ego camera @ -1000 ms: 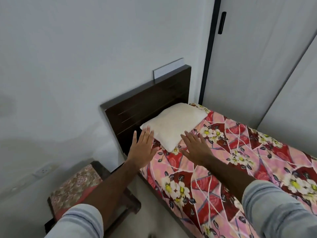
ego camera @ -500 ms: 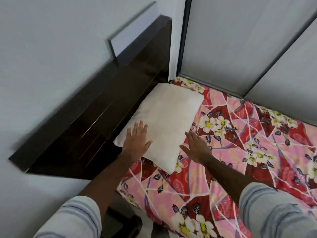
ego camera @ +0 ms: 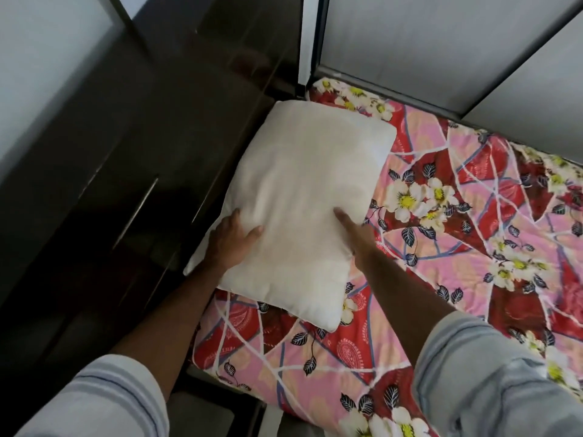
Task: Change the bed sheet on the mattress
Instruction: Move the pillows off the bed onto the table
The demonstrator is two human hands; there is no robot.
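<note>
Both hands have closed in on the pillow [ego camera: 303,209] since a second ago, when they hovered flat just short of it. Now the left hand [ego camera: 228,239] grips the pillow's near-left edge, thumb on top, fingers hidden beneath. The right hand [ego camera: 353,230] grips the near-right edge, thumb pressed into the top and fingers tucked out of sight. The pillow lies at the head end of the bed sheet [ego camera: 441,247], a red and pink floral print spread over the mattress, its long side against the dark wooden headboard [ego camera: 132,159]. Grey wardrobe doors [ego camera: 441,42] run close along the bed's far edge, boxing in that side.
</note>
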